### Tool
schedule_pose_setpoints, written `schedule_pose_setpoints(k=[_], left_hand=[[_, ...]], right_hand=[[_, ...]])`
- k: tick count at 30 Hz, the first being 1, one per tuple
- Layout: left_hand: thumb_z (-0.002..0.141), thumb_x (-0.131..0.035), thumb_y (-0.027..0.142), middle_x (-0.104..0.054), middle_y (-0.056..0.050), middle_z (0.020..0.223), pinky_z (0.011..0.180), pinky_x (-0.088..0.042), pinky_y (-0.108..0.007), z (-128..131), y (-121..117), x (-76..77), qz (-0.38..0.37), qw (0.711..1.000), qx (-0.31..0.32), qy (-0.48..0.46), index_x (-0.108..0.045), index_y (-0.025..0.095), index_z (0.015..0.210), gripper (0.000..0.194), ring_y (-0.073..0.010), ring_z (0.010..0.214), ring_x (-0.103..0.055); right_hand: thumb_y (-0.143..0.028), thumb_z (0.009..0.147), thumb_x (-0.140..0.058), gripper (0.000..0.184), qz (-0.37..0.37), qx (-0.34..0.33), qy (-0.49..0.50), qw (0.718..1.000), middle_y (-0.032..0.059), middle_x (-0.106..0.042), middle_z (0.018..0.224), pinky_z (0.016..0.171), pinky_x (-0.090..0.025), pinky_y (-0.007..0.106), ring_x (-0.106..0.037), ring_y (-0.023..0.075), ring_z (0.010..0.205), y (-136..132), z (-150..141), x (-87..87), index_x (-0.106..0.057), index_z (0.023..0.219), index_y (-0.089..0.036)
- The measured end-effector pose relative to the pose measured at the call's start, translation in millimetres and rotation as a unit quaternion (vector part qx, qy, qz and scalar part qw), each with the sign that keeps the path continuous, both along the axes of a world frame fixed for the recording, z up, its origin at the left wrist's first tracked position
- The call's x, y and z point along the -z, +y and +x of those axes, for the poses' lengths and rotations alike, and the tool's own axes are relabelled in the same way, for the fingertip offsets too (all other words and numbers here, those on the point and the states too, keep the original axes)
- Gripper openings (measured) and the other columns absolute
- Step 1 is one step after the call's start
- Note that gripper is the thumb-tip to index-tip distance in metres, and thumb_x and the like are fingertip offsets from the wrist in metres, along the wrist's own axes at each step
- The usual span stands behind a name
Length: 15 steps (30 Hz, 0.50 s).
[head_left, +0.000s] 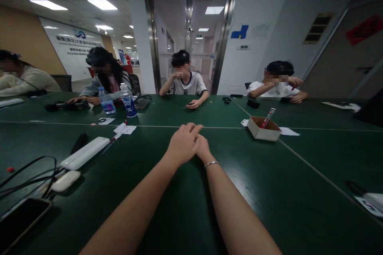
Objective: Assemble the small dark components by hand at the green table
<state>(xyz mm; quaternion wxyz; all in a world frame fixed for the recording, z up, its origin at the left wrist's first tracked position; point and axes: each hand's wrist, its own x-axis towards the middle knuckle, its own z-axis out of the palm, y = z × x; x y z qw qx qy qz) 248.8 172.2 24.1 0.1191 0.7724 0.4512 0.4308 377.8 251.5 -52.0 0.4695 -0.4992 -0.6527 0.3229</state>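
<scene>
Both my arms stretch forward over the dark green table (179, 215), and my hands meet near its middle. Bent fingers of my left hand (182, 143) lie over my right hand (203, 148), closed against it. Most of the right hand's fingers are hidden behind the left, so their pose does not show. A thin silver bracelet (213, 163) circles my right wrist. No object is visible in either hand. Off to the right of them stands an open cardboard box (263, 133) with a red-and-clear tube (267, 118) leaning in it.
At left lie a white power strip (86, 153), a white rounded case (66, 181), black cables (32, 177) and a phone (24, 223). Two bottles (128, 103) stand beyond some paper scraps (125, 128). Several people sit along the far side, one (187, 81) directly opposite.
</scene>
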Motion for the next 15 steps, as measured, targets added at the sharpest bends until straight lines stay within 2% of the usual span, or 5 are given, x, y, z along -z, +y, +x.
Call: schedule_pose_setpoints(k=[3, 6, 8, 12, 15], left_hand=[[0.084, -0.059, 0.032, -0.058, -0.012, 0.119, 0.102, -0.040, -0.039, 10, 53, 22.4, -0.069, 0.992, -0.092, -0.055, -0.057, 0.023, 0.123, 0.040, -0.0278, 0.118, -0.052], [0.090, -0.048, 0.029, -0.062, -0.011, 0.114, 0.099, -0.043, -0.039, 7, 74, 58.1, -0.148, 0.981, -0.071, -0.105, -0.057, 0.023, 0.123, 0.034, -0.0248, 0.108, -0.058], [0.091, -0.048, 0.029, -0.066, -0.008, 0.106, 0.093, -0.046, -0.036, 2, 77, 74.6, -0.173, 0.976, -0.035, -0.125, -0.060, 0.025, 0.119, 0.030, -0.0224, 0.099, -0.062], [0.084, -0.058, 0.023, -0.066, -0.006, 0.100, 0.088, -0.049, -0.033, -7, 80, 82.8, -0.139, 0.976, -0.027, -0.162, -0.067, 0.021, 0.099, 0.017, -0.0197, 0.092, -0.063], [0.081, -0.060, 0.021, -0.067, -0.007, 0.099, 0.082, -0.052, -0.031, -9, 83, 81.3, -0.156, 0.966, -0.014, -0.206, -0.068, 0.019, 0.094, 0.015, -0.0184, 0.086, -0.064]], right_hand=[[-0.015, 0.075, -0.061, 0.017, 0.027, 0.025, -0.032, 0.999, 0.0038, -0.063, 0.087, 0.064, -0.051, 0.027, -0.059, 0.0174, 0.069, 1, 0, 0.2, -0.068, 0.090, -0.017], [-0.014, 0.072, -0.065, 0.011, 0.068, 0.037, -0.080, 0.994, 0.0021, -0.059, 0.078, 0.067, -0.050, 0.027, -0.059, 0.0178, 0.073, 4, 0, 3.0, -0.070, 0.081, -0.018], [-0.014, 0.071, -0.066, 0.012, 0.058, 0.038, -0.060, 0.996, 0.0025, -0.060, 0.081, 0.063, -0.050, 0.026, -0.059, 0.0168, 0.071, 8, 1, 6.5, -0.070, 0.082, -0.018], [-0.015, 0.071, -0.067, 0.021, -0.040, -0.034, 0.076, 0.996, 0.0024, -0.063, 0.081, 0.047, -0.048, 0.021, -0.058, 0.0116, 0.054, 14, 5, 11.8, -0.068, 0.092, -0.015], [-0.013, 0.072, -0.069, 0.023, -0.096, -0.095, 0.159, 0.978, 0.0005, -0.064, 0.067, 0.049, -0.051, 0.020, -0.060, 0.0120, 0.052, 17, 11, 10.9, -0.067, 0.095, -0.014]])
